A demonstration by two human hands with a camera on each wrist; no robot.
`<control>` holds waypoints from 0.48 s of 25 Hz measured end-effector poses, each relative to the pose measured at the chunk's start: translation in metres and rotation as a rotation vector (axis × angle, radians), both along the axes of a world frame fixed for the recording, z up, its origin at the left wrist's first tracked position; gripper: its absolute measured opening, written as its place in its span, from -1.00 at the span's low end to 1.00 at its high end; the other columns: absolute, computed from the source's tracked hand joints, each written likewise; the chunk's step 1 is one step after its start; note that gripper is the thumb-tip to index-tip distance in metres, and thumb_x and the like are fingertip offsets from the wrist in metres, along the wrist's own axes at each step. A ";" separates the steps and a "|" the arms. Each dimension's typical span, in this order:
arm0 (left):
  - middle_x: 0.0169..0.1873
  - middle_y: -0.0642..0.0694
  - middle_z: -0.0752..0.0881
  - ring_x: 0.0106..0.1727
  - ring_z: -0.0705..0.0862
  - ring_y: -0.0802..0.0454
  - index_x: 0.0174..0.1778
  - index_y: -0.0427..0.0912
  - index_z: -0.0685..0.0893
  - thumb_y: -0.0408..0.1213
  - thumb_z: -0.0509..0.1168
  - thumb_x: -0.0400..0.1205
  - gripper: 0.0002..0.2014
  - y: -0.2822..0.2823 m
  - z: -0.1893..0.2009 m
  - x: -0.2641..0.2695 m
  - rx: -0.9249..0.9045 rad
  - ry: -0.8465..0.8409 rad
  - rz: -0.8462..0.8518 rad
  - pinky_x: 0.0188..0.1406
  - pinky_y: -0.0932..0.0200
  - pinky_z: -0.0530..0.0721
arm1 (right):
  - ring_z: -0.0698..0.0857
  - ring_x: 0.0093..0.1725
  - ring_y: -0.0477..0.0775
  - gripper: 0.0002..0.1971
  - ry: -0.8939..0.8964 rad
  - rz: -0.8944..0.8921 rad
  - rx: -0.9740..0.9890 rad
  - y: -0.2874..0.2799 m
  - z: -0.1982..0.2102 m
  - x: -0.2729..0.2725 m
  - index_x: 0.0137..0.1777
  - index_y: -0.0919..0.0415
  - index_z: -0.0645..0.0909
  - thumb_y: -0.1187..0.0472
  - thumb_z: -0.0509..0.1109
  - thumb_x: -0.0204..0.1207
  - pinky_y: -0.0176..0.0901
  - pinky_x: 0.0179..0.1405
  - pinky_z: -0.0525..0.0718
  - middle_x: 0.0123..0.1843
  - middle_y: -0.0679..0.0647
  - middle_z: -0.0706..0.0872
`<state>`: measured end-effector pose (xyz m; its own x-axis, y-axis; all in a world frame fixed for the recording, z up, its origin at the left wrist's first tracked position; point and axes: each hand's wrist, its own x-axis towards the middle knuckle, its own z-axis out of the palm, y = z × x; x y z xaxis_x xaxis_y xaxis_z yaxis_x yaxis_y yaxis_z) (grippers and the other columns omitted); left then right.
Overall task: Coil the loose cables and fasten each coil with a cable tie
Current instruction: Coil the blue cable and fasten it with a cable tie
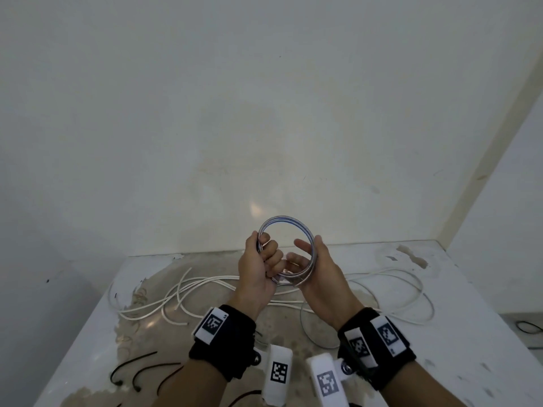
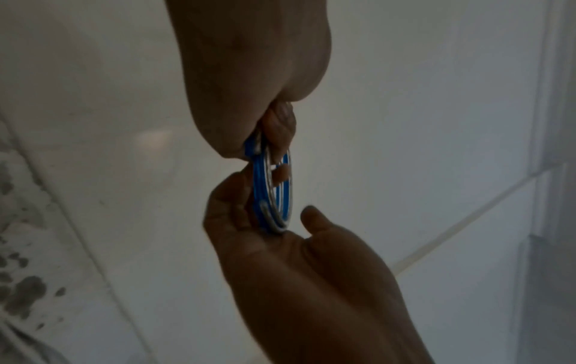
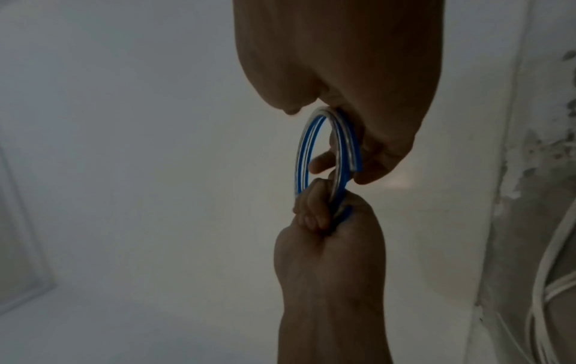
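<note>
A coil of blue-and-silver cable is held upright above the table, close to the wall. My left hand grips its left side in a fist, fingers curled through the ring. My right hand cradles the right side: the coil lies in the crook between thumb and straight fingers. In the left wrist view the coil runs from my left hand down into the open palm of my right hand. The right wrist view shows the coil edge-on between both hands. Loose white cables sprawl on the table.
Several black cable ties lie at the table's front left. A grey cable tail loops on the table under my right wrist. The stained white table ends at the wall behind and drops off at the left and right edges.
</note>
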<state>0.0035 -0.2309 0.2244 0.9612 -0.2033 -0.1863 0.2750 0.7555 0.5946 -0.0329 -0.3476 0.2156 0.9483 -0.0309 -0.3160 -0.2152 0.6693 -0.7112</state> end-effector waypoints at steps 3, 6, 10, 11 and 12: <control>-0.60 0.05 0.29 -0.58 0.31 0.13 -0.33 -0.07 0.40 0.00 0.02 0.80 -0.60 -0.007 -0.004 -0.003 0.162 -0.010 0.106 -0.55 0.25 0.33 | 0.59 -0.42 0.03 -0.78 -0.023 -0.132 -0.020 0.002 0.007 0.005 0.18 0.30 0.55 0.14 0.18 0.79 -0.09 -0.22 0.56 -0.47 0.01 0.45; -0.53 0.04 0.38 -0.46 0.35 0.10 -0.27 -0.08 0.43 -0.02 0.01 0.80 -0.64 -0.014 -0.007 -0.005 0.278 -0.032 0.147 -0.39 0.19 0.33 | 0.44 -0.54 -0.04 -0.82 -0.006 -0.169 0.075 0.003 0.011 0.005 0.07 0.23 0.48 0.13 0.16 0.81 -0.11 -0.30 0.47 -0.49 -0.02 0.34; -0.47 0.02 0.48 -0.42 0.38 0.09 -0.22 -0.10 0.51 -0.03 -0.04 0.81 -0.62 -0.019 -0.015 -0.012 0.558 -0.172 0.148 -0.39 0.21 0.37 | 0.37 -0.53 -0.02 -0.78 -0.003 -0.235 0.175 0.003 0.010 0.007 -0.04 0.19 0.40 0.08 0.16 0.81 -0.11 -0.30 0.45 -0.49 -0.01 0.32; -0.42 0.00 0.51 -0.40 0.41 0.09 -0.22 -0.11 0.51 -0.04 -0.05 0.81 -0.61 -0.020 -0.017 -0.015 0.627 -0.215 0.148 -0.36 0.22 0.41 | 0.40 -0.49 0.00 -0.77 0.003 -0.244 0.191 0.002 0.009 0.008 -0.05 0.18 0.39 0.07 0.16 0.81 -0.10 -0.29 0.47 -0.48 0.00 0.35; -0.38 -0.03 0.54 -0.36 0.46 0.07 -0.21 -0.11 0.49 -0.06 -0.07 0.82 -0.62 -0.021 -0.018 -0.019 0.666 -0.255 0.153 -0.32 0.22 0.45 | 0.44 -0.45 0.01 -0.76 0.017 -0.243 0.180 0.001 0.009 0.007 -0.06 0.18 0.39 0.06 0.16 0.81 -0.09 -0.27 0.49 -0.47 0.01 0.39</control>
